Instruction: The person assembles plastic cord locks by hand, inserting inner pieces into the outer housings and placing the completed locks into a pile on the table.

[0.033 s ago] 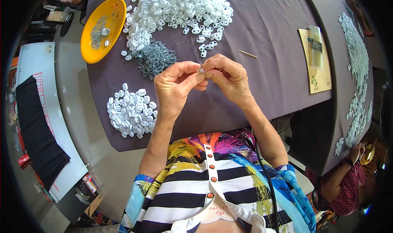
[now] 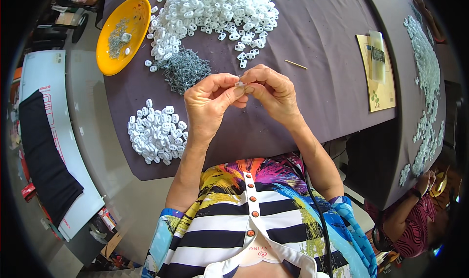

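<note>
Pinching one tiny white piece (image 2: 240,84), the left hand (image 2: 211,98) and right hand (image 2: 274,94) seem busy working on it; the next move needs a steady, gentle grip.

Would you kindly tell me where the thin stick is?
In the head view, the thin stick lies right of centre on the dark cloth, beyond the right hand.
</note>
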### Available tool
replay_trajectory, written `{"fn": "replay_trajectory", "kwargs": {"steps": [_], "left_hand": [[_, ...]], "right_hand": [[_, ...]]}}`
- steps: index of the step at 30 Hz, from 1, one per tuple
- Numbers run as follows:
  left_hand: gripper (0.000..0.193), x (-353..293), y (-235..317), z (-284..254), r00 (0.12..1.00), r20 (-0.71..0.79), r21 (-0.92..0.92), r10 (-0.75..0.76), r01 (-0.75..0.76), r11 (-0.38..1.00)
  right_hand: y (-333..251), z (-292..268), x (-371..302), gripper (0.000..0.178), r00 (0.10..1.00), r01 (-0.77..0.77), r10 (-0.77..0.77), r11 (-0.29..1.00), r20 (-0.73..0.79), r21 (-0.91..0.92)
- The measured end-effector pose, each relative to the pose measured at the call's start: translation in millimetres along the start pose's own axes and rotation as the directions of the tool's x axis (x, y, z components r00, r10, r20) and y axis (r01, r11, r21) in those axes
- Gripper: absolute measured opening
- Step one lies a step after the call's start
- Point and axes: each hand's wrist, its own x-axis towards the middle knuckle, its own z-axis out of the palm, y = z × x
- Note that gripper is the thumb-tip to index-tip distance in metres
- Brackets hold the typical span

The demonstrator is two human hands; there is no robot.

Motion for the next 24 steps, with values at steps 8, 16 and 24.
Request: {"fn": "replay_trajectory", "kwargs": {"steps": [8,16,24], "left_hand": [[0.010,-1,-1,-3,1.000,0.001,-0.004,-0.013,0.013,1.000],[0.008,2,-6,-3,0.999,-0.034,-0.022,-0.006,0.005,1.000],[0.009,5,-24,-26,0.985,-0.081,-0.223,-0.149,0.128,0.966]], "right_hand": [[0,2,1,0.009,1.000,-0.004,0.004,1.000,0.012,0.000],[3,6,3,0.009,1.000,0.016,-0.018,0.992,-0.009,-0.125],[-8,13,15,0.021,0.997,0.042,-0.018,0.942,0.074,-0.332]]}}
